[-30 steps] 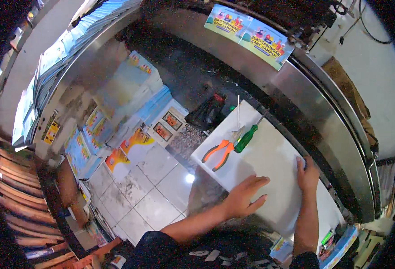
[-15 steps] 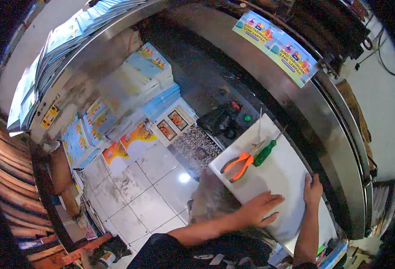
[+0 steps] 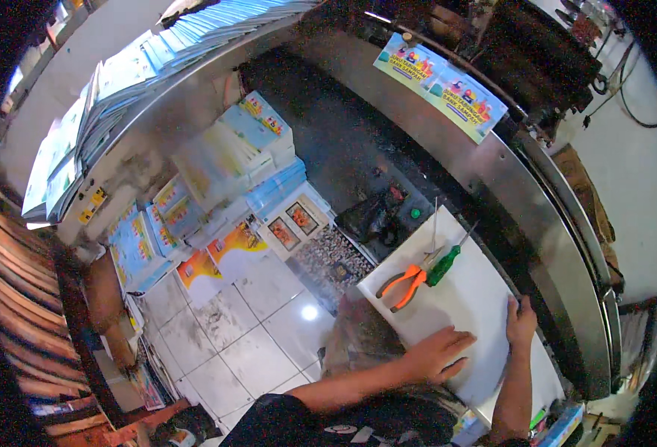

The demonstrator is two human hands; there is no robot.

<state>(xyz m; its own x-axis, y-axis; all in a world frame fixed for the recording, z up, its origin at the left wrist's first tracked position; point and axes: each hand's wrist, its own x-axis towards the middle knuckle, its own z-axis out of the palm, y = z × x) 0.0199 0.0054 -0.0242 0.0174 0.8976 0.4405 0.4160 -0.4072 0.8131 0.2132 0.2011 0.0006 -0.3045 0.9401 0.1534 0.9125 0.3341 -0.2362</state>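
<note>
In front of me lies a long white board (image 3: 485, 298) with a smooth top. My left hand (image 3: 440, 356) rests over its near left part, fingers stretched out and nothing in them. At the right edge of the board, my right hand (image 3: 522, 322) has its fingers bent around the rim. Pliers with orange handles (image 3: 404, 287) lie on the far half of the board. Right beside them is a screwdriver with a green handle (image 3: 444, 267), its shaft pointing away from me. A thin metal rod (image 3: 435, 227) lies by the pliers, partly hidden.
Stacks of printed blue booklets (image 3: 269, 141) stand at the far left, above white floor tiles (image 3: 254, 343). More booklets (image 3: 127, 67) fill a ledge at upper left. A curved metal panel (image 3: 544, 216) runs along the right, carrying a printed sheet (image 3: 444, 88). A black plastic bag (image 3: 365, 217) lies beyond the board.
The whole view has shifted slightly. My hands stay at nearly the same spots on the board, and the tools lie as before.
</note>
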